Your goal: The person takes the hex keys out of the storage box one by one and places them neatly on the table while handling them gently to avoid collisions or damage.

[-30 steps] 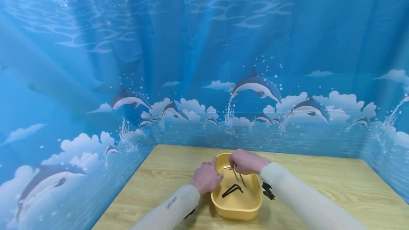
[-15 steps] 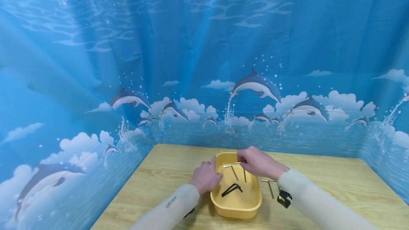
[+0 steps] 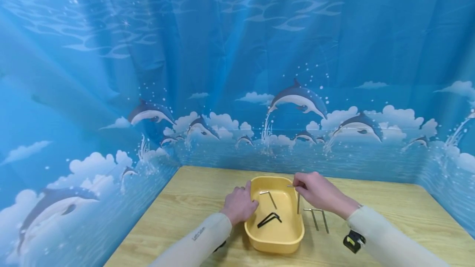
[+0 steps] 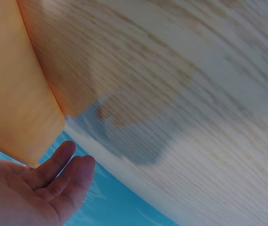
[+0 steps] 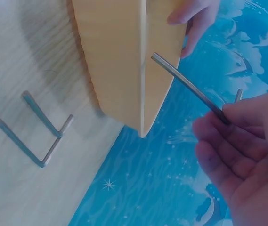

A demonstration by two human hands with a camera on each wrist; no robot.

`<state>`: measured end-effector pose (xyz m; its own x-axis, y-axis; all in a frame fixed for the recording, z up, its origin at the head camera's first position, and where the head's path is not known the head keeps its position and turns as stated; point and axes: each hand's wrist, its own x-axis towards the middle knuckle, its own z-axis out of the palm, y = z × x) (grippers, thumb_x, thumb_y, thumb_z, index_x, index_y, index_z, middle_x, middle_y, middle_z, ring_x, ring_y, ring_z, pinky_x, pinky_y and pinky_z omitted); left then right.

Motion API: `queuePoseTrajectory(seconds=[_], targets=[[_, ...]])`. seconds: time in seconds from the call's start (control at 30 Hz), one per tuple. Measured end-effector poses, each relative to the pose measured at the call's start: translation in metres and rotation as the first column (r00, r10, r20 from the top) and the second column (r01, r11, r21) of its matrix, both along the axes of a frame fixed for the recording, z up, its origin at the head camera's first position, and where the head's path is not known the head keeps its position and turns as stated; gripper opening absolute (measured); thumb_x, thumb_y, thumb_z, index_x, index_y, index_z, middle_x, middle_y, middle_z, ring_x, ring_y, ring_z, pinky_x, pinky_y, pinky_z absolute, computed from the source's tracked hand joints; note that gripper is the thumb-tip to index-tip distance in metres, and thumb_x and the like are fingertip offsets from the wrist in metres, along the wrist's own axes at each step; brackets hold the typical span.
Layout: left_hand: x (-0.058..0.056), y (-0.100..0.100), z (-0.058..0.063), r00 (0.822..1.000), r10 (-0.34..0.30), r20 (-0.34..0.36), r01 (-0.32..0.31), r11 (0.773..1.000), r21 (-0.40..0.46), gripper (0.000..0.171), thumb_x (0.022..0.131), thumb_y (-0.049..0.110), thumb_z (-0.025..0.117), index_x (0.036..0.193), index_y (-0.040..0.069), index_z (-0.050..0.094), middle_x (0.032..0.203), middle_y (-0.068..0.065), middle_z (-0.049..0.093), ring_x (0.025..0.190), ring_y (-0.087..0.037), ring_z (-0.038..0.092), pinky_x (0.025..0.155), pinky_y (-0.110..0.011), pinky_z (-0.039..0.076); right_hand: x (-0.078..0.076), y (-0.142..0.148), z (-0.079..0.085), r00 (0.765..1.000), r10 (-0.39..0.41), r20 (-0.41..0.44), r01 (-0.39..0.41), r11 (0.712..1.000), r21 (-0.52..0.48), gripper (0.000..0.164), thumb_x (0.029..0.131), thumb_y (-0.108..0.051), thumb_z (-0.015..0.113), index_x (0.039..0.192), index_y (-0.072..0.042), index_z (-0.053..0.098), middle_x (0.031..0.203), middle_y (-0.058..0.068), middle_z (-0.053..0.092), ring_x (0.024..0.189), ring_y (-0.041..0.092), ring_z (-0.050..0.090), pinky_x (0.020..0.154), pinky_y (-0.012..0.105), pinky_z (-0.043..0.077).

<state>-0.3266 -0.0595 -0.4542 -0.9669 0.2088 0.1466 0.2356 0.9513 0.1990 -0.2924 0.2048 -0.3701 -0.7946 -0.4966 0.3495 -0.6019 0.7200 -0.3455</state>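
A yellow plastic basin (image 3: 273,247) stands on the table. My left hand (image 3: 239,206) holds its left rim, thumb over the inner side; in the left wrist view several fingers (image 4: 72,176) lie outside the wall. Just over the right rim, my right hand (image 3: 322,193) pinches a silver hex key (image 5: 188,87) by its short arm, the long arm hanging down. Inside the basin lie one silver hex key (image 3: 273,200) and what look like two black hex keys (image 3: 268,220). Two more silver hex keys (image 3: 314,220) (image 5: 21,142) lie side by side on the table, right of the basin.
The wooden table (image 3: 196,201) is backed and flanked by a blue dolphin-print curtain (image 3: 237,73). A black wrist camera (image 3: 354,241) sits on my right sleeve.
My right hand has lifted a silver hex key from the basin and carried it rightward to the rim. The two hex keys on the table are now uncovered. My left hand stays put.
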Motion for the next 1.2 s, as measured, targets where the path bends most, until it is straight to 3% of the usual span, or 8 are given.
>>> queuePoseTrajectory(seconds=[0.3, 0.53, 1.2], targets=[[0.0, 0.0, -0.001, 1.0, -0.002, 0.008, 0.002, 1.0, 0.005, 0.074, 0.096, 0.042, 0.055, 0.156, 0.004, 0.034, 0.133, -0.02, 0.062, 0.121, -0.035, 0.059, 0.093, -0.053, 0.053, 0.012, 0.029, 0.0, 0.998, -0.049, 0.027, 0.049, 0.998, -0.026, 0.017, 0.095, -0.004, 0.062, 0.095, -0.02, 0.069, 0.08, -0.011, 0.066, 0.066, -0.002, 0.055, 0.062, 0.022, 0.051], [0.001, 0.0, 0.003, 1.0, -0.002, 0.021, 0.002, 1.0, -0.009, 0.074, 0.097, 0.043, 0.053, 0.156, 0.005, 0.032, 0.133, -0.02, 0.061, 0.121, -0.035, 0.059, 0.093, -0.052, 0.053, 0.017, 0.055, -0.01, 0.991, -0.112, 0.079, 0.113, 0.994, -0.002, 0.015, 0.095, -0.004, 0.062, 0.093, -0.018, 0.067, 0.079, -0.011, 0.063, 0.066, 0.0, 0.052, 0.06, 0.024, 0.048], [-0.001, 0.0, 0.003, 0.999, -0.008, 0.037, 0.008, 1.0, -0.013, 0.076, 0.096, 0.044, 0.054, 0.157, 0.005, 0.03, 0.131, -0.021, 0.062, 0.118, -0.035, 0.06, 0.092, -0.052, 0.054, 0.017, 0.085, -0.046, 0.977, -0.113, 0.18, 0.111, 0.994, 0.022, 0.012, 0.091, 0.0, 0.061, 0.089, -0.012, 0.065, 0.072, -0.005, 0.06, 0.059, 0.001, 0.048, 0.054, 0.022, 0.046]])
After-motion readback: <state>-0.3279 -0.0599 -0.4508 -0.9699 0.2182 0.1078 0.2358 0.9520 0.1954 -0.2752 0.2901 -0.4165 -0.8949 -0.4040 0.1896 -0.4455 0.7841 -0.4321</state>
